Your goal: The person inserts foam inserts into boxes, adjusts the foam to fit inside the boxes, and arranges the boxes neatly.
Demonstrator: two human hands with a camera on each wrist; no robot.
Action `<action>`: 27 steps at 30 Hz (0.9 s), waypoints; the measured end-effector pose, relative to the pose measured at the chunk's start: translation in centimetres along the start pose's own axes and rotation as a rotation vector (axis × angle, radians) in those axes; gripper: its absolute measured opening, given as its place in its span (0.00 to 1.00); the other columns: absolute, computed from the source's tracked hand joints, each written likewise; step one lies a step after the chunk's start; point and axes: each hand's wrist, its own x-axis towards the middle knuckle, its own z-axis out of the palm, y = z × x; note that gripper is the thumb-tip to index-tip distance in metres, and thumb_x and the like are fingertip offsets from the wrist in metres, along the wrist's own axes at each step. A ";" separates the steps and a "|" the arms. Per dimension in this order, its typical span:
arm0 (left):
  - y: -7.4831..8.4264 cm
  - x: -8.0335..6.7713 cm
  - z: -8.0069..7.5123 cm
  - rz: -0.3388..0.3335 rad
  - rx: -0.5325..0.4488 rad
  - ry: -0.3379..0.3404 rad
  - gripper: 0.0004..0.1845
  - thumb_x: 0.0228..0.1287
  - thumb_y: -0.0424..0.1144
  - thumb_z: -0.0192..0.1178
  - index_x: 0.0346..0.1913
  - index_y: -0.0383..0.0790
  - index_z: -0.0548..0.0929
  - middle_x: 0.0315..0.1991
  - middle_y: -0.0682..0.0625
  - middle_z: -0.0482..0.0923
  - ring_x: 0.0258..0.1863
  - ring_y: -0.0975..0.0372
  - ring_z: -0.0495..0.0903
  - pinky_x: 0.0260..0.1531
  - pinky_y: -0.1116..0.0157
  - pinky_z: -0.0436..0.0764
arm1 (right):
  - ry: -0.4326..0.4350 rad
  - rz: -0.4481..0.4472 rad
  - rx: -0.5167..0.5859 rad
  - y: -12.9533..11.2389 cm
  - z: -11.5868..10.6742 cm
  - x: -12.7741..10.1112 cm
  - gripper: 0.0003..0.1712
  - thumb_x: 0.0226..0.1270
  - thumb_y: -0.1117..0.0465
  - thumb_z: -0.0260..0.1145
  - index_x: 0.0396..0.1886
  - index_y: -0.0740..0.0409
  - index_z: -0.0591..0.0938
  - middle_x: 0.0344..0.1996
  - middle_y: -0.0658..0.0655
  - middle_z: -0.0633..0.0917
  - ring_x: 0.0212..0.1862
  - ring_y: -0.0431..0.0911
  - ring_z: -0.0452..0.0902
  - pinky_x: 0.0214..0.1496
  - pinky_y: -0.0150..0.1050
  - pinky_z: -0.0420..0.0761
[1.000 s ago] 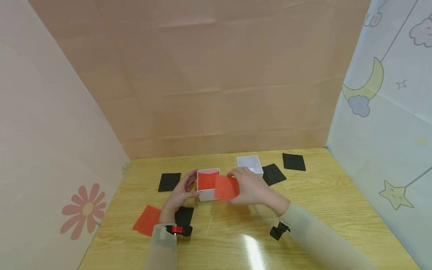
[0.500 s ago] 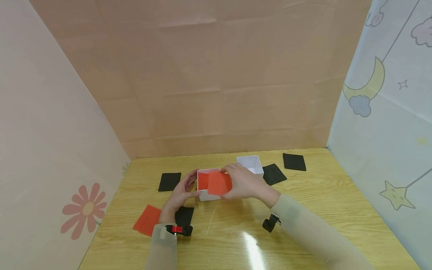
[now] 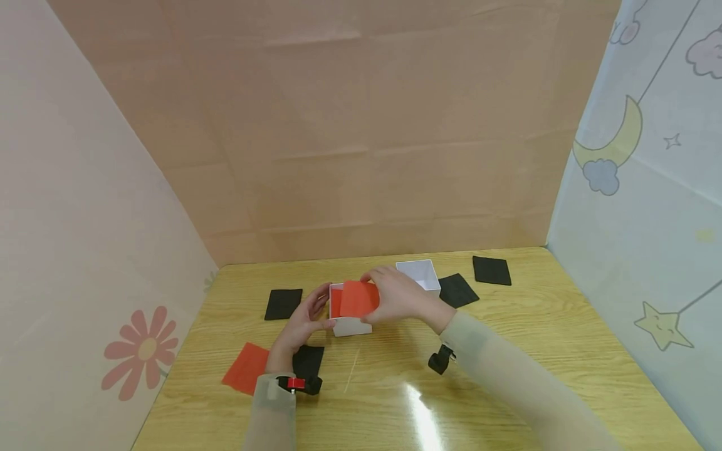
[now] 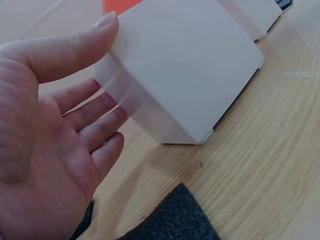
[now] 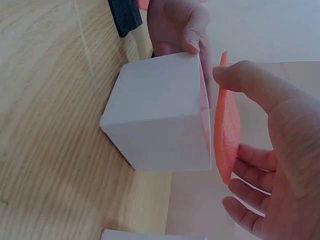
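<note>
My right hand [image 3: 403, 295] pinches an orange-red foam square [image 3: 359, 299] by its edges, thumb on one side and fingers on the other. In the right wrist view the foam square [image 5: 227, 132] stands just apart from the open top of a white box [image 5: 157, 115]. Another red piece [image 3: 336, 302] shows inside that box in the head view. My left hand [image 3: 299, 322] holds the box by its left side. Its thumb lies at the rim corner and its fingers touch the side wall, as the left wrist view shows on the white box [image 4: 175, 65].
A second white box [image 3: 417, 272] stands behind my right hand. Black foam squares lie at the far right [image 3: 492, 270], beside that box [image 3: 457, 291], at the left [image 3: 283, 304] and by my left wrist [image 3: 308, 361]. A red square [image 3: 246, 368] lies front left.
My right hand has carried the red foam square left and slightly away from me, from the box's right front corner to over its opening. The left hand and box stay in place.
</note>
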 end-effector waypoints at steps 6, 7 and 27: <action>0.1 -0.1 0.0 -0.015 -0.009 0.002 0.51 0.67 0.28 0.74 0.86 0.40 0.56 0.85 0.43 0.56 0.83 0.46 0.56 0.81 0.49 0.54 | -0.024 -0.008 -0.022 -0.4 -0.1 1.3 0.48 0.48 0.32 0.81 0.65 0.51 0.81 0.60 0.48 0.83 0.59 0.45 0.75 0.53 0.42 0.81; 0.2 -0.1 0.0 -0.015 -0.008 0.001 0.50 0.67 0.28 0.74 0.86 0.40 0.56 0.85 0.43 0.56 0.83 0.47 0.56 0.81 0.49 0.54 | -0.031 -0.012 -0.025 -0.5 -0.1 1.5 0.47 0.48 0.32 0.81 0.65 0.51 0.81 0.59 0.47 0.83 0.58 0.45 0.75 0.52 0.41 0.81; 0.4 -0.1 0.0 -0.024 -0.014 -0.003 0.50 0.67 0.28 0.74 0.86 0.39 0.56 0.85 0.43 0.55 0.83 0.47 0.56 0.81 0.50 0.54 | -0.127 -0.058 -0.072 -0.9 0.3 3.8 0.47 0.51 0.33 0.80 0.68 0.51 0.81 0.62 0.49 0.82 0.56 0.45 0.73 0.51 0.41 0.82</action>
